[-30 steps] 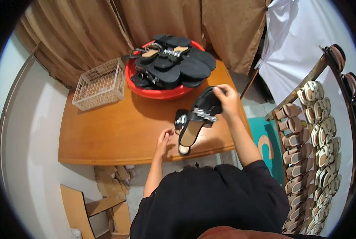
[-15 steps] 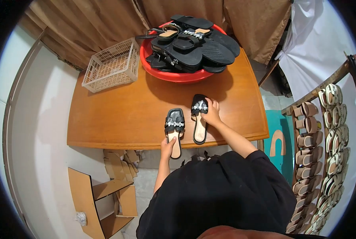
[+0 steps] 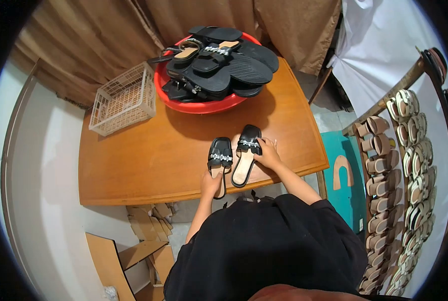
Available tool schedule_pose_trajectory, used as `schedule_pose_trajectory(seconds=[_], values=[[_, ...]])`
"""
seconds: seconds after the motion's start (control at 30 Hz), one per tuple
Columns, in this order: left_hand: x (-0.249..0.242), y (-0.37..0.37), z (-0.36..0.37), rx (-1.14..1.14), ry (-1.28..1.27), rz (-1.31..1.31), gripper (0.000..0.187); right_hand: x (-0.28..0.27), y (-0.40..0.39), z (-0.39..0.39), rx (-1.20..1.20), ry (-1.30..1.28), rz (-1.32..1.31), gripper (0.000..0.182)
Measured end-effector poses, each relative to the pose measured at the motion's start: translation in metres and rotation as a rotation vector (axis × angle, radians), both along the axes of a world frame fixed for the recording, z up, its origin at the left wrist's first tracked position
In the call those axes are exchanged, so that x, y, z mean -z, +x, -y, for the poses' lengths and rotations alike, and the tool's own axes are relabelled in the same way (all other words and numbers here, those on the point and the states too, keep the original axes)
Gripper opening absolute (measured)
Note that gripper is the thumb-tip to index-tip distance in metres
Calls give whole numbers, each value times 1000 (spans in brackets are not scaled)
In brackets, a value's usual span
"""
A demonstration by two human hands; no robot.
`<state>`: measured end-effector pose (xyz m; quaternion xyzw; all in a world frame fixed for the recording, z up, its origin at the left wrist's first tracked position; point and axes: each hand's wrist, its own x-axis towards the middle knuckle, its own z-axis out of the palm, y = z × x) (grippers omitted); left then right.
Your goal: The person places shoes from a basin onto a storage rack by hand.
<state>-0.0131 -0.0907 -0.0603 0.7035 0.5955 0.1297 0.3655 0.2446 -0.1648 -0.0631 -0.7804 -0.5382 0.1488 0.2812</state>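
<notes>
My left hand [image 3: 210, 184] is closed around the heel part of a black sandal [image 3: 220, 150], which has a jewelled strap and a beige insole. Beside it, on the right, a matching black sandal [image 3: 243, 169] is gripped at its strap side by my right hand [image 3: 268, 153], thumb on the inner edge. Both sandals point away from me, over the front part of the wooden table [image 3: 133, 165]. The two are close together, the right one slightly tilted. My palms hide part of each sandal's edge.
Toward the back of the table stands a red basin [image 3: 194, 107] heaped with black sandals [image 3: 219, 65]. Left of it is a cream plastic crate [image 3: 123, 100]. Racks of beige sandals [image 3: 382, 175] line the right side. A wooden shelf piece [image 3: 103, 261] stands on the floor at lower left.
The right sandal has moved left, closer to the left one, and its heel has swung inward. Both hands keep their hold. The whole view has shifted slightly.
</notes>
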Motion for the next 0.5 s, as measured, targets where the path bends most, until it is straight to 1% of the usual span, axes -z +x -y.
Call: schedule_pose_trajectory(seconds=[0.03,0.1,0.17,0.2,0.27,0.33,0.37,0.4,0.43,0.5], values=[[1,3,0,14,0,-2,47,1,3,9,15,28,-1,70],[3,8,0,52,118,0,47,5,13,24,43,55,-7,70],[10,13,0,70,136,-7,47,9,26,40,7,101,-46,69],[14,16,-1,75,154,-11,47,0,29,47,-17,84,-83,68],[21,22,-3,84,144,-47,48,5,38,58,-8,93,-105,66],[18,28,-4,93,133,-82,50,3,40,65,-2,97,-136,64],[16,30,-4,53,103,-111,52,8,39,66,11,97,-138,64],[11,33,-4,13,74,-138,55,14,36,67,45,161,-163,65],[8,36,-1,24,74,-139,55,19,33,68,78,224,-188,66],[0,42,11,-191,301,-94,59,24,23,68,110,224,-187,68]])
